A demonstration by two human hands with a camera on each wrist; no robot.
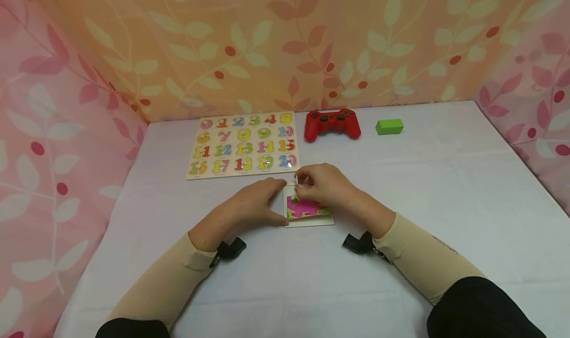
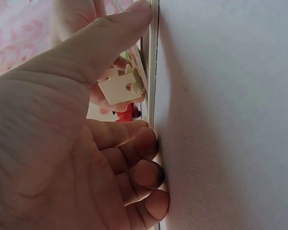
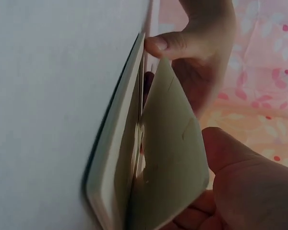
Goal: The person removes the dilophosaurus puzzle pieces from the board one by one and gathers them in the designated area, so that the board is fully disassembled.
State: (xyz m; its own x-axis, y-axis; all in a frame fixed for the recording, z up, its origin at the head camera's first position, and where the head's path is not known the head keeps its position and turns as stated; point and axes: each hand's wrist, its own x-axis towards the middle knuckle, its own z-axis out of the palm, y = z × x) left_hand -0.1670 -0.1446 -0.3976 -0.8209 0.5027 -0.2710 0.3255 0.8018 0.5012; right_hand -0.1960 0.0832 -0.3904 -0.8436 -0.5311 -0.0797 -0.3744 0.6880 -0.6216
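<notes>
A small puzzle board (image 1: 311, 223) with a pink dinosaur picture (image 1: 305, 208) lies in front of me. My left hand (image 1: 251, 199) rests along its left side, thumb at the near corner and index finger by the far one; the other fingertips bend down to the tabletop in the left wrist view. My right hand (image 1: 327, 184) is over the board's far part and pinches a pale jigsaw piece (image 2: 119, 89) with knobbed edges, its plain back showing. In the right wrist view, a joined picture panel (image 3: 175, 143) tilts up from the board, beside my right thumb (image 3: 230, 148).
Beyond the hands lies a wooden number puzzle (image 1: 242, 142) with colourful numerals. To its right are a red game controller (image 1: 332, 124) and a green block (image 1: 389, 126). Patterned curtains (image 1: 285, 46) border the white-covered table (image 1: 445, 179) at the back and sides.
</notes>
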